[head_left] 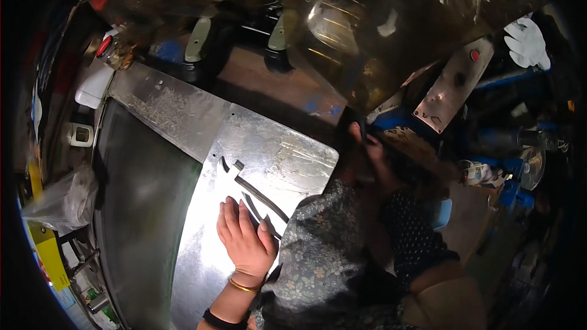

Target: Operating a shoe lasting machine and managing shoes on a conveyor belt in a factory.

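Observation:
My left hand [246, 238] lies flat on the shiny metal tabletop [281, 146], its fingers stretched out and nothing in them. Just beyond its fingertips is a narrow dark strap-like strip [264, 200], bent back on itself, with a small pale metal-looking piece [235, 170] near its far end. The strip's near end runs under the edge of my flowered clothing [318, 244]. Off to the right, in shadow beyond the table corner, my right hand [370, 145] has its fingers curled against something dark that I cannot make out.
A dark green conveyor-like belt [147, 208] runs along the left of the table. Behind stand a large machine with two green-grey handles [197, 40] and a metal box with a red button [474, 55]. A white glove [526, 43] hangs far right; a plastic bag [73, 198] is at left.

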Tool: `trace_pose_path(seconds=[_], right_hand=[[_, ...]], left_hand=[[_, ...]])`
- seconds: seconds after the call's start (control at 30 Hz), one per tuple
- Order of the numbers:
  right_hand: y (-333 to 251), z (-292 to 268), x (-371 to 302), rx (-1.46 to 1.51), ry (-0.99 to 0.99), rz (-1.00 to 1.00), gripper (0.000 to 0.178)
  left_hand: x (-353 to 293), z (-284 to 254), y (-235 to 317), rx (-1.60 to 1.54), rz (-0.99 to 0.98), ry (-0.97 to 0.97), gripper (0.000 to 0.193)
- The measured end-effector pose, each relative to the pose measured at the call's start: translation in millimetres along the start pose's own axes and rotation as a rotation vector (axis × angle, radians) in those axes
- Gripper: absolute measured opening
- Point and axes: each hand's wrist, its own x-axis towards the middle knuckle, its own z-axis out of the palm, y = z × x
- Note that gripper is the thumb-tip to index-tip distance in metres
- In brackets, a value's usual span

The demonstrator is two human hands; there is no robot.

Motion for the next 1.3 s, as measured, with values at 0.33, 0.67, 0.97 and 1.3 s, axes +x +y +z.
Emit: trace_pose_path(seconds=[0.33,0.67,0.97,1.3], right_hand=[[15.1,-5.4,25.7,0.015,0.317,0.038,0.034],[66.0,-30.1,-79.2,-0.547,-0.367,0.179,0.028],[37.6,-17.4,-76.6,-0.427,-0.116,0.145,0.026],[-115.7,-51.7,-71.1,-0.500,-0.089,-0.545,0.024]], left_hand=[[3.2,0.9,4.1,0.002,0.014,-0.002,0.051],[1.1,1.0,4.2,0.016,0.002,-0.014,0.052],[3.0,0.0,4.1,0.007,0.015,-0.008,0.052],[-3.0,1.2,-1.2,-0.013,0.037,0.049,0.052]])
